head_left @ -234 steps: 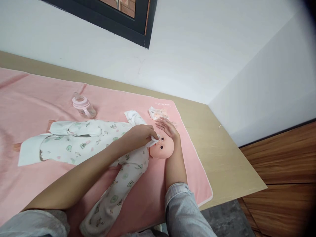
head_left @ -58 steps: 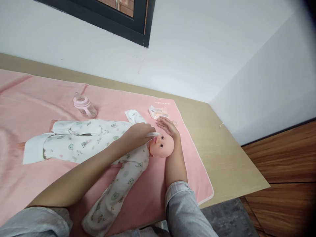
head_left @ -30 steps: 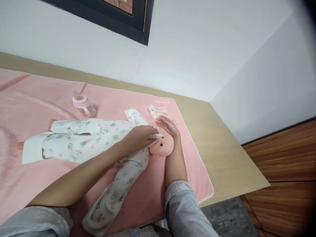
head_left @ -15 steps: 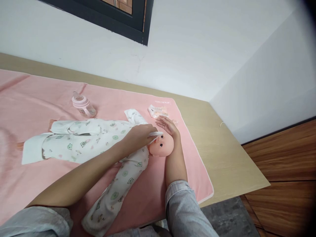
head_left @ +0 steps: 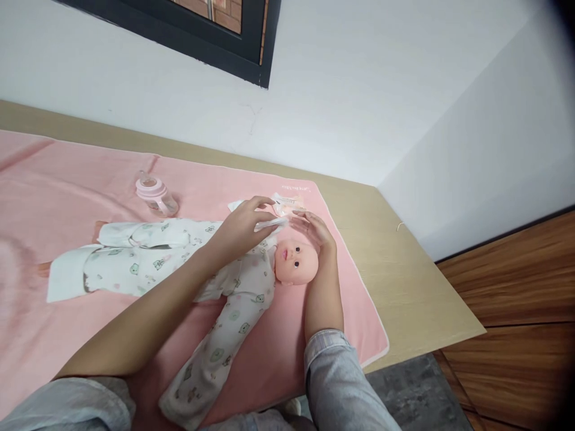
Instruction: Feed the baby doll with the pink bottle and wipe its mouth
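Note:
A baby doll in a patterned white outfit [head_left: 148, 254] lies on its back, with its bare head [head_left: 296, 261] at the right. My left hand [head_left: 245, 224] is raised over the doll's chest and pinches a thin white wipe [head_left: 272, 224], its index finger stretched toward a small clear packet. By the top of the doll's head is my right hand [head_left: 317, 229], its fingers extended and curved, and its wrist lies along the head. The small packet [head_left: 287, 205], with orange and white print, lies just beyond both hands.
A pink baby bottle [head_left: 157, 194] with a handle lies tilted on the pink mat [head_left: 90, 167]. Beneath the mat is a wooden table [head_left: 404, 299], its back edge near a white wall. A dark window frame [head_left: 224, 54] is above, and wooden panels [head_left: 516, 287] stand at the right.
My left hand has moved off the doll's face, away from me toward the packet, taking the wipe along. The doll's mouth now shows. My right hand stays beside the head.

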A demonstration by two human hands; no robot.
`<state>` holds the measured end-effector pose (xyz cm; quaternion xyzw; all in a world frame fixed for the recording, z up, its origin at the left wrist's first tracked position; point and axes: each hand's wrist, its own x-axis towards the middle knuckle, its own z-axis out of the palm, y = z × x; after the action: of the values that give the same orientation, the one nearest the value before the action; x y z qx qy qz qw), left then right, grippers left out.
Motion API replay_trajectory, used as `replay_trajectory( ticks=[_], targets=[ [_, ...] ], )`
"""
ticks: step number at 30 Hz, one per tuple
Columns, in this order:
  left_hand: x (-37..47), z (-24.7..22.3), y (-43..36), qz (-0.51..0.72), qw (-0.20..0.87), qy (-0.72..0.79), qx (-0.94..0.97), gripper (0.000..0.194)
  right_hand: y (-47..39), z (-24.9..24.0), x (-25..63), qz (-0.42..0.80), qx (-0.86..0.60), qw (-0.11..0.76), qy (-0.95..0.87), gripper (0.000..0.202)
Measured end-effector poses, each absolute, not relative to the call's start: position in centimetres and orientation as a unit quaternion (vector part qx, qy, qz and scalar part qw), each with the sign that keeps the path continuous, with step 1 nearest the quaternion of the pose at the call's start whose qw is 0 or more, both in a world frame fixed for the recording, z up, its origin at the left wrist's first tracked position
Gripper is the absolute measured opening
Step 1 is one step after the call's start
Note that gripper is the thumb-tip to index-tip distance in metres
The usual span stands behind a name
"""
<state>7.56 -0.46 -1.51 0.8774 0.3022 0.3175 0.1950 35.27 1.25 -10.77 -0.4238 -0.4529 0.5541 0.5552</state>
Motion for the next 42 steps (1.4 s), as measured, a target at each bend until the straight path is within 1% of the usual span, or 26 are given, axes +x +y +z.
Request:
replay_trajectory(
  ticks=[3,6,8,11,15,20,23,25,27,31,35,40,42],
  targets=[
    [6.7,-0.8,-0.1,0.317,0.194,0.317,0.873,0.036,-0.5,-6.5,34.6,0.501,-0.415,0.529,-0.545,0.027],
    [6.1,-0.2,0.3,0.328,0.207,0.302,0.871,0.035,-2.8,-1.6,32.3,0.416,-0.432,0.452,-0.660,0.024],
    [5.7,0.0,0.4,0.337,0.221,0.294,0.866,0.032,-4.1,0.7,30.3,0.382,-0.430,0.390,-0.719,0.019],
    [5.2,0.2,0.6,0.333,0.250,0.297,0.859,0.028,-5.2,2.2,27.6,0.327,-0.443,0.349,-0.758,0.015],
    [4.2,0.7,0.9,0.309,0.270,0.325,0.852,0.027,-5.1,1.9,26.3,0.284,-0.494,0.329,-0.753,0.019],
    [2.6,1.2,2.1,0.322,0.264,0.386,0.823,0.027,-4.2,0.9,28.1,0.291,-0.529,0.372,-0.705,0.022],
    [1.3,1.4,2.8,0.324,0.266,0.412,0.809,0.028,-3.5,0.0,30.1,0.286,-0.576,0.433,-0.631,0.026],
    [0.3,1.6,3.2,0.335,0.270,0.422,0.798,0.028,-3.1,-0.7,31.4,0.258,-0.610,0.478,-0.576,0.028],
    [-0.5,1.9,3.4,0.348,0.281,0.432,0.783,0.027,-2.6,-1.6,32.6,0.236,-0.634,0.506,-0.536,0.027],
    [-2.2,2.4,3.7,0.374,0.293,0.473,0.742,0.025,-1.2,-3.2,34.1,0.237,-0.654,0.504,-0.512,0.024],
    [-3.3,2.4,4.1,0.386,0.286,0.501,0.720,0.023,1.1,-4.1,34.0,0.262,-0.649,0.488,-0.522,0.026],
    [-4.2,2.6,4.1,0.375,0.291,0.494,0.729,0.026,4.0,-4.2,33.5,0.327,-0.588,0.520,-0.526,0.034],
    [-4.6,2.7,3.9,0.374,0.287,0.494,0.731,0.029,4.8,-4.6,33.7,0.361,-0.587,0.509,-0.516,0.034]
  ],
)
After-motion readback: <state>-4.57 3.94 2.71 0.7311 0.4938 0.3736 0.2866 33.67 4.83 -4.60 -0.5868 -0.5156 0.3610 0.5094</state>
